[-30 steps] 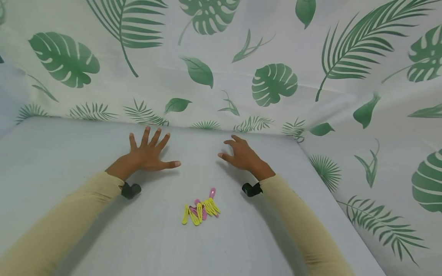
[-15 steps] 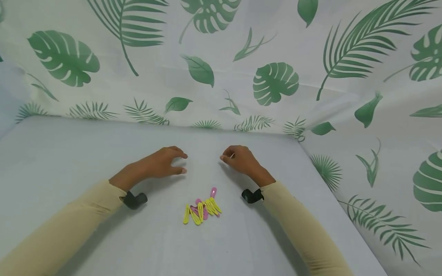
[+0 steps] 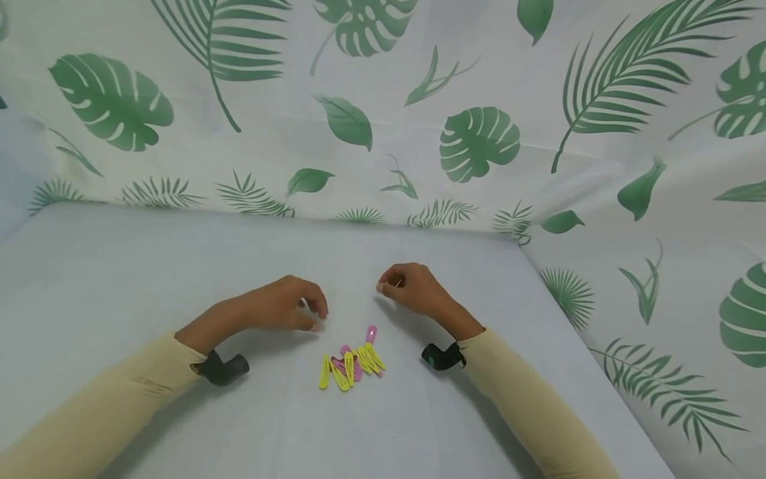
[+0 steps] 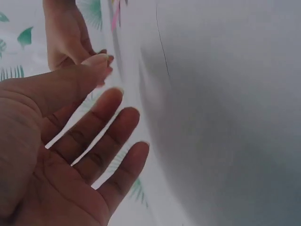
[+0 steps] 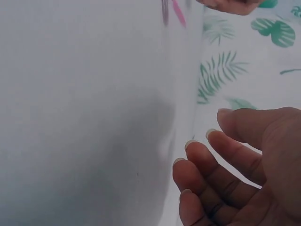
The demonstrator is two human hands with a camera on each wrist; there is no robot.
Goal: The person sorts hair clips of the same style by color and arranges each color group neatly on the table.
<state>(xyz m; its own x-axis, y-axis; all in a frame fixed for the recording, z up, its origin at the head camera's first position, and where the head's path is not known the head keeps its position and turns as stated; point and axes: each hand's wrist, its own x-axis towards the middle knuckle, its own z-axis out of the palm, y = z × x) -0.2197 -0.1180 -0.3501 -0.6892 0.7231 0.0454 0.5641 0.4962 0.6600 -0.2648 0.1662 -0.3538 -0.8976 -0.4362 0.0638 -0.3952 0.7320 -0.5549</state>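
Several yellow hair clips (image 3: 349, 370) and pink hair clips (image 3: 372, 334) lie in a loose, overlapping cluster on the white table. My left hand (image 3: 284, 305) hovers up and to the left of the clips, fingers loosely bent and nothing held. Beyond the cluster on the right is my right hand (image 3: 415, 289), its fingers relaxed and bent, also holding nothing. Gaps show between thumb and fingers of the left hand (image 4: 70, 155) in its wrist view. The right wrist view shows the right hand (image 5: 235, 174) with thumb apart from the fingertips; a pink clip (image 5: 178, 13) is at the top edge.
A white table surface (image 3: 149, 266) spreads beneath both arms. Behind it and along the right side hangs a white sheet (image 3: 407, 86) printed with green leaves. Dark wrist cameras (image 3: 224, 368) are strapped at both cuffs.
My left hand has gone from spread flat to loosely bent, moving right and nearer to the clips. My right hand has come slightly nearer too, its fingers bending more. The clips stay put.
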